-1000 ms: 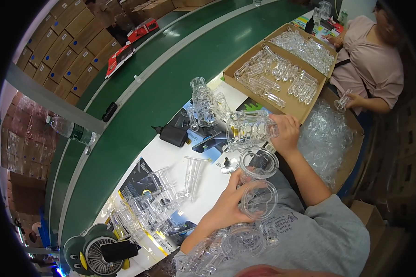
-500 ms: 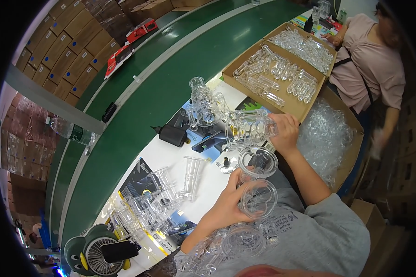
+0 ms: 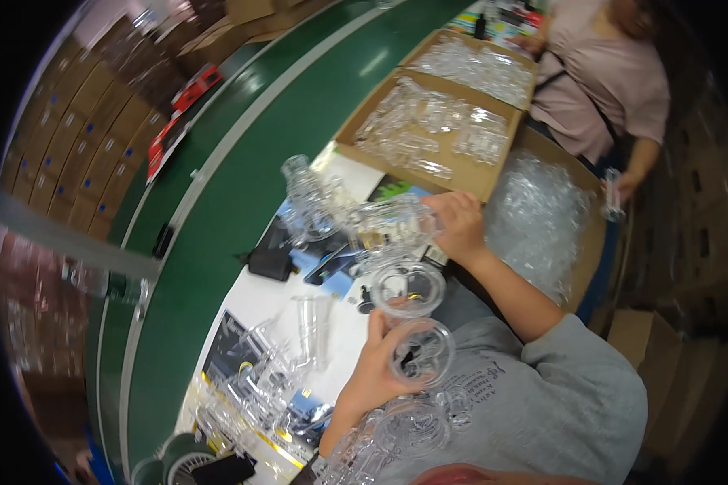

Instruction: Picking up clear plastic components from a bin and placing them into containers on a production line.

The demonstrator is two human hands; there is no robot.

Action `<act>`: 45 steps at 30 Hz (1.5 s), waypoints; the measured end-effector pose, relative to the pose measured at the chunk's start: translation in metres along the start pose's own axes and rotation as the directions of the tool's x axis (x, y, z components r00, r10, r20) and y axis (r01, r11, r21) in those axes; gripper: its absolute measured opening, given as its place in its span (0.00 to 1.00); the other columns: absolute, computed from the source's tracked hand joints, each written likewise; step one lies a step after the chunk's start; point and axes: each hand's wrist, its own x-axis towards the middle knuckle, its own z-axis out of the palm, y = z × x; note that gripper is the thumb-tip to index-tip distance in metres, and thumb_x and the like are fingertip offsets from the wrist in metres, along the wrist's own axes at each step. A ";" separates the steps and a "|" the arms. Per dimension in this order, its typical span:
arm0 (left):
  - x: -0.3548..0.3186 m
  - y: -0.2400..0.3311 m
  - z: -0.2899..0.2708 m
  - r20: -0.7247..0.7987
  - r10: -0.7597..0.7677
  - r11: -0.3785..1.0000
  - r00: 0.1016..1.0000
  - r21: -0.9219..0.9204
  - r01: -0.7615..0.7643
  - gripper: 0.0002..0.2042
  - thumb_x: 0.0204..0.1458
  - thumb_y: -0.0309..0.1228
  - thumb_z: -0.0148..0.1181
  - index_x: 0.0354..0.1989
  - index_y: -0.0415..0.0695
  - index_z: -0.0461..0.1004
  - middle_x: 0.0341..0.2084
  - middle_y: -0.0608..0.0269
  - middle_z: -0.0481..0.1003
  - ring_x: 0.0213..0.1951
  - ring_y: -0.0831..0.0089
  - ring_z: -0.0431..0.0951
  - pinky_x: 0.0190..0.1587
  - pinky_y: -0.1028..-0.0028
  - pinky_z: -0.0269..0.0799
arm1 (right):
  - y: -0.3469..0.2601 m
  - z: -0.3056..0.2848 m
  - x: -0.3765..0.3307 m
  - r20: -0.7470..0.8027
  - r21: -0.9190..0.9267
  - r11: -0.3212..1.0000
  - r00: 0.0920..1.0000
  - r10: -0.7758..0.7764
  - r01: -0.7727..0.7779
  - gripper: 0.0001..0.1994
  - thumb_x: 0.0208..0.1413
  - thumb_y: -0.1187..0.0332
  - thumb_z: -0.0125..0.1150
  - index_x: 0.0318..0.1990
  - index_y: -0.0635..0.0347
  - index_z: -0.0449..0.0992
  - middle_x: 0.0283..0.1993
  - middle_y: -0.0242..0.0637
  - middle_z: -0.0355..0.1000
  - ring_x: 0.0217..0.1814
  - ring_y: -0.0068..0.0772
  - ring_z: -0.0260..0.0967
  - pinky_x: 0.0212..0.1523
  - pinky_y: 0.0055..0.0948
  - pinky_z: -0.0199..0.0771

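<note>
My left hand [image 3: 374, 364] is closed round a clear glass-like piece with a round rim [image 3: 422, 353], close to my grey shirt. Beside its thumb, a second clear piece with a round rim [image 3: 409, 289] sits; whether my fingers touch it too, I cannot tell. My right hand [image 3: 459, 226] is wrapped about the end of a clear tubular piece [image 3: 392, 222], which lies on its side over the printed sheets. To its left is an upright clear tubular vessel [image 3: 307, 198]. More clear pieces [image 3: 259, 388] lie clustered at the lower left, beside a clear flared tube [image 3: 311, 323].
A cardboard tray of small clear tubes [image 3: 429, 129] is at the back, beside a box of clear plastic bags [image 3: 538, 218]. A black bottle [image 3: 268, 263] lies on the sheets; a fan [image 3: 188, 465] stands near left. A co-worker's hand [image 3: 623, 184] holds a clear tube.
The view has swung, shifting the table leftward in the picture. Both my hands keep their holds. The co-worker's lowered hand, blurred earlier, now shows a clear tube in it.
</note>
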 end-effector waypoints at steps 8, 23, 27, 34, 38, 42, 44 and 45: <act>0.000 -0.005 0.015 -0.118 0.088 0.995 0.989 -0.037 -0.093 0.29 0.22 0.32 0.74 0.40 0.43 0.73 0.52 0.47 0.57 0.54 0.52 0.62 0.54 0.61 0.62 | -0.006 0.002 -0.004 -0.015 0.056 0.997 0.999 0.052 -0.051 0.18 0.37 0.73 0.56 0.40 0.48 0.72 0.34 0.30 0.70 0.41 0.33 0.67 0.48 0.35 0.63; 0.041 0.060 0.054 0.435 0.218 0.933 0.874 0.172 -0.318 0.37 0.41 0.47 0.63 0.57 0.43 0.56 0.54 0.47 0.56 0.53 0.54 0.61 0.55 0.57 0.55 | 0.009 0.002 -0.010 -0.236 0.079 0.997 0.972 -0.007 0.026 0.11 0.49 0.69 0.47 0.40 0.47 0.69 0.31 0.29 0.68 0.39 0.33 0.66 0.49 0.32 0.62; 0.034 0.056 0.054 0.441 0.328 0.862 0.835 0.222 -0.456 0.40 0.46 0.46 0.59 0.64 0.47 0.45 0.59 0.45 0.48 0.55 0.55 0.57 0.55 0.58 0.54 | 0.001 0.000 -0.012 -0.251 0.091 0.995 0.968 -0.021 0.045 0.11 0.49 0.69 0.48 0.41 0.48 0.69 0.33 0.30 0.69 0.40 0.34 0.67 0.50 0.32 0.62; 0.010 0.046 0.052 0.310 0.369 0.810 0.876 0.355 -0.467 0.38 0.46 0.47 0.60 0.63 0.49 0.49 0.59 0.44 0.49 0.57 0.52 0.56 0.55 0.56 0.55 | 0.004 0.009 -0.015 -0.070 0.218 0.975 0.996 0.058 -0.042 0.17 0.41 0.72 0.54 0.43 0.50 0.72 0.35 0.34 0.69 0.46 0.38 0.66 0.56 0.38 0.60; -0.006 0.043 0.039 0.273 0.397 0.747 0.876 0.458 -0.481 0.38 0.44 0.47 0.61 0.62 0.49 0.51 0.59 0.43 0.49 0.58 0.50 0.54 0.54 0.54 0.60 | -0.008 -0.034 -0.016 0.042 0.250 0.955 0.987 0.156 -0.161 0.28 0.37 0.70 0.61 0.52 0.51 0.66 0.41 0.40 0.69 0.49 0.43 0.65 0.53 0.38 0.62; -0.016 0.048 0.038 0.184 0.365 0.816 0.913 0.409 -0.409 0.39 0.43 0.47 0.61 0.63 0.48 0.51 0.58 0.41 0.49 0.59 0.50 0.53 0.53 0.55 0.62 | -0.014 -0.081 -0.058 0.151 0.609 0.675 0.896 0.418 -0.417 0.33 0.31 0.66 0.71 0.50 0.59 0.65 0.44 0.45 0.69 0.51 0.47 0.64 0.52 0.38 0.64; -0.016 0.046 0.040 0.172 0.402 0.812 0.899 0.388 -0.437 0.37 0.45 0.47 0.59 0.62 0.50 0.51 0.58 0.40 0.49 0.59 0.49 0.53 0.52 0.55 0.63 | -0.020 -0.147 -0.080 0.268 0.538 0.651 0.841 0.470 -0.535 0.31 0.33 0.63 0.71 0.48 0.62 0.67 0.46 0.50 0.68 0.50 0.49 0.66 0.51 0.38 0.65; -0.016 0.046 0.039 0.190 0.402 0.835 0.896 0.327 -0.444 0.35 0.40 0.42 0.65 0.58 0.50 0.59 0.57 0.43 0.50 0.59 0.50 0.53 0.53 0.57 0.62 | -0.017 -0.164 -0.106 0.296 0.522 0.641 0.824 0.483 -0.564 0.31 0.33 0.63 0.71 0.48 0.62 0.67 0.45 0.49 0.69 0.50 0.46 0.66 0.52 0.37 0.65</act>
